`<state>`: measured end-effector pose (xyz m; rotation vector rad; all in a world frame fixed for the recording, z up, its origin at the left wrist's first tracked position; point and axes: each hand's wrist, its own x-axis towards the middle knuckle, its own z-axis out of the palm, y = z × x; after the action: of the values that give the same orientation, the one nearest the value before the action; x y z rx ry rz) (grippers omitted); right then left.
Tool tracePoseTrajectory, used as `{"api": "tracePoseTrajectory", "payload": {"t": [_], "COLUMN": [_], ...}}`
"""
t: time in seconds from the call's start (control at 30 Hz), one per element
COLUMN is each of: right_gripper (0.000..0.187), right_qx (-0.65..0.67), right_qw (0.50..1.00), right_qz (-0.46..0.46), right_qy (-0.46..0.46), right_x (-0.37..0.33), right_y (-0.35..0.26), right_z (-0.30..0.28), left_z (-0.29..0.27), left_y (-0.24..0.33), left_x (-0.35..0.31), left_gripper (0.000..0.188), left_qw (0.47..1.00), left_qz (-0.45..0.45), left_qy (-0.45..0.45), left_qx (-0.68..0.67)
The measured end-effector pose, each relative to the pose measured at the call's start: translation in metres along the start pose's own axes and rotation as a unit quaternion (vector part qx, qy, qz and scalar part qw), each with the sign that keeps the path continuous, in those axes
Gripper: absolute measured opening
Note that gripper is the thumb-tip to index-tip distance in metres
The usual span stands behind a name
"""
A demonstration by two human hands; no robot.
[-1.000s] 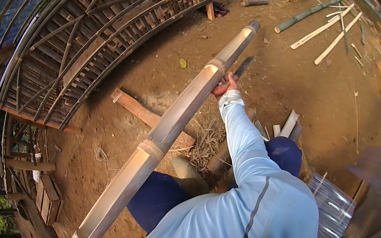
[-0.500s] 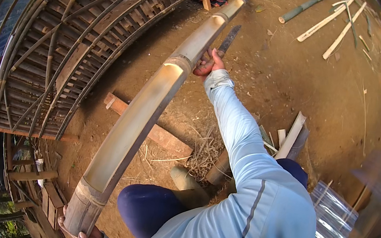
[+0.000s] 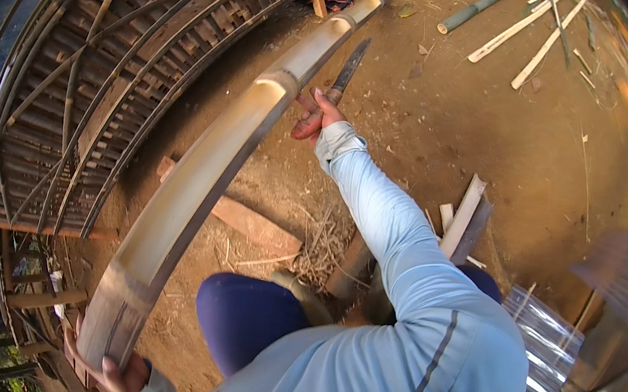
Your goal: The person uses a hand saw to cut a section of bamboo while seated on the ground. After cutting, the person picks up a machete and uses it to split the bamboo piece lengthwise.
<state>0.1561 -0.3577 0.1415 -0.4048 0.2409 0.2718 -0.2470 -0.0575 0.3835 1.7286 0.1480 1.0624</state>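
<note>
A long split bamboo pole, hollow side up, slants from near left to far middle. Its inner face is pale, with several nodes along it. Around its near end is my left hand, gripping with the thumb on the right side. My right hand is closed around the handle of a long knife, whose dark blade points away from me. That hand is beside the pole's right edge, near a middle node; whether its fingers touch the pole I cannot tell.
A slatted bamboo structure stands at left. A reddish wooden plank lies on the dirt beside fibrous shavings. Split pieces lie right of my arm. Far right are pale strips and a green bamboo pole.
The view has shifted, moving everything leftward in it. My right hand with the knife has drawn slightly nearer to me along the pole. My left hand still grips the near end.
</note>
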Motion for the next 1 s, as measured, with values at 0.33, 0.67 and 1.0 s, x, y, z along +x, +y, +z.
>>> {"api": "tracePoseTrajectory", "payload": {"t": [0.33,0.67,1.0], "right_gripper": [0.081,0.053,0.073], "right_qx": [-0.042,-0.030,0.002], "right_qw": [0.997,0.989,0.989], "right_qz": [0.031,0.036,0.006], "right_qy": [-0.055,-0.139,-0.148], "right_x": [-0.270,-0.440,-0.473], "right_y": [0.080,0.077,0.034], "right_z": [0.012,0.080,0.058], "left_z": [0.050,0.071,0.062], "left_y": [0.054,0.131,0.120], "left_x": [-0.068,-0.153,-0.176], "left_gripper": [0.062,0.092,0.075], "left_qw": [0.977,0.969,0.853], "left_qz": [0.011,-0.023,-0.045], "left_qy": [0.020,-0.070,-0.297], "left_qx": [-0.213,-0.236,-0.427]}}
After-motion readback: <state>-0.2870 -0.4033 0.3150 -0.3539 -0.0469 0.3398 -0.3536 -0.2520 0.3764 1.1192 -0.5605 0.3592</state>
